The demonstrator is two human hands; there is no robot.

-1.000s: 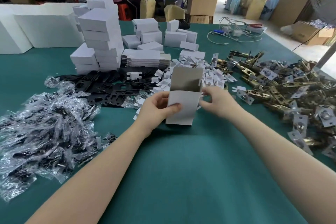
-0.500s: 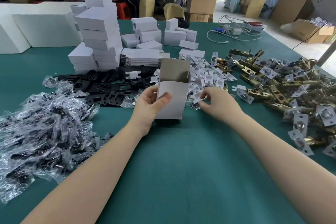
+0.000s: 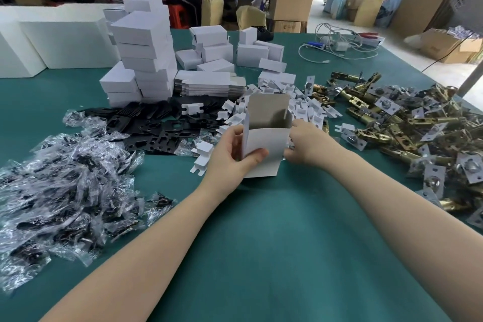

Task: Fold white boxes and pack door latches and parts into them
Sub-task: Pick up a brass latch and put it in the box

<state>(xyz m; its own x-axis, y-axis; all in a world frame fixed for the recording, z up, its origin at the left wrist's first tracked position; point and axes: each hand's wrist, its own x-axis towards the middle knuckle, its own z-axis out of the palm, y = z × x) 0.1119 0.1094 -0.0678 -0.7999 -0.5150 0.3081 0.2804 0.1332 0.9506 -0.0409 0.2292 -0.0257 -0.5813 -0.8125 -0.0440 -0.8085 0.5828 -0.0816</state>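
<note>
My right hand [image 3: 307, 145] has its fingertips hidden behind the white box [image 3: 266, 148]. My left hand [image 3: 230, 159] covers its near corner. The bagged parts [image 3: 60, 191] run off the left edge, blurred.

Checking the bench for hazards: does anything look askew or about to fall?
The tall stack of folded white boxes at the table's far left looks uneven: upper boxes sit twisted and overhang those below. A small white card insert lies apart on the green table.
</note>
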